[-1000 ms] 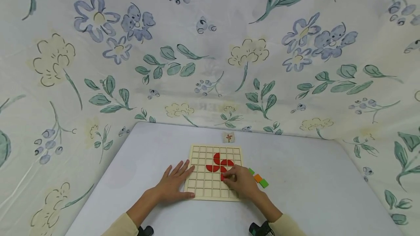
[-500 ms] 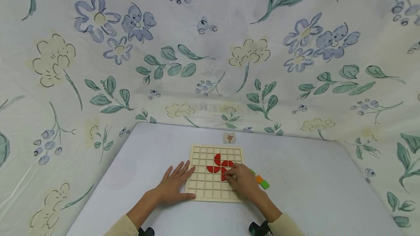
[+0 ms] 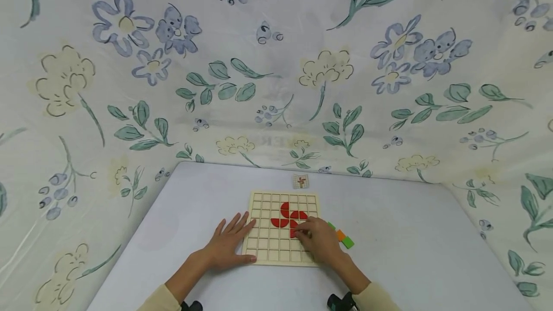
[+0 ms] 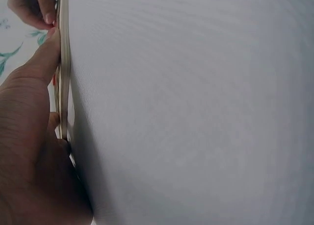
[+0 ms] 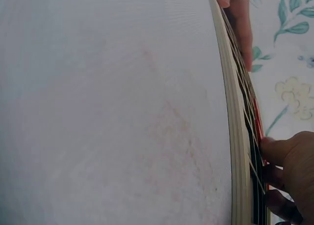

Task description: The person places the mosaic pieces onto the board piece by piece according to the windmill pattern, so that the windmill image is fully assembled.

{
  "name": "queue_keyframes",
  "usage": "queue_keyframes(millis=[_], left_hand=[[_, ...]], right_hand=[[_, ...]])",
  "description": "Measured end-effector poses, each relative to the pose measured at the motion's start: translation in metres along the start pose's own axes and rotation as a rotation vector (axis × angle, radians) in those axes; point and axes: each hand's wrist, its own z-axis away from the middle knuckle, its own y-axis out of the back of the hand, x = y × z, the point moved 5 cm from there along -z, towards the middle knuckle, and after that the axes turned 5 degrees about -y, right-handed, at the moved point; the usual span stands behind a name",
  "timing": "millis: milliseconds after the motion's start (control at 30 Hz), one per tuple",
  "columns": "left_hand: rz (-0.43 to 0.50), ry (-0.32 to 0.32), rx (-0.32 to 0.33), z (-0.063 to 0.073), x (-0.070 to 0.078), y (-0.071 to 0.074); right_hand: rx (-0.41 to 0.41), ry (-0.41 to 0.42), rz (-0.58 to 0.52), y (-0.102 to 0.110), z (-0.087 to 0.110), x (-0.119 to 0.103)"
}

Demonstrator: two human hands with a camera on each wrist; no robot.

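Observation:
A square wooden grid board (image 3: 262,252) lies on the table in the head view. Red quarter-round tiles (image 3: 281,223) form a pinwheel in its cells. My left hand (image 3: 226,244) rests with spread fingers along the board's left edge, the thumb at the near corner. My right hand (image 3: 320,240) reaches over the right side, finger and thumb pinching a red tile (image 3: 293,234) at the pinwheel's lower arm. The right wrist view shows the thumb (image 5: 275,150) low at the board's surface beside red; that tile is partly hidden by the fingers.
Right of the board lie a green tile (image 3: 348,242), an orange tile (image 3: 340,235) and another green tile (image 3: 331,225), partly behind the right hand. A small patterned card (image 3: 301,181) lies beyond the board on the white table (image 3: 414,244). A floral cloth (image 3: 276,95) hangs behind.
The right fingertips have shifted slightly at the lower red tile, which now sits in line with the pinwheel. My left hand has stayed in place.

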Motion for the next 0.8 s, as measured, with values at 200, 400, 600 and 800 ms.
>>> queue_keyframes(millis=[200,400,600,800], left_hand=[[-0.013,0.012,-0.007,0.001,-0.005,-0.003],[-0.007,0.007,0.0,-0.001,-0.006,-0.001],[-0.009,0.011,0.003,-0.001,-0.006,-0.002],[0.013,-0.001,0.0,0.0,-0.003,-0.002]], right_hand=[[-0.03,-0.038,-0.024,0.002,0.001,0.004],[0.027,-0.028,0.001,0.012,0.004,0.006],[0.033,-0.048,0.041,0.025,0.007,0.01],[0.029,-0.127,0.06,0.04,0.016,0.03]])
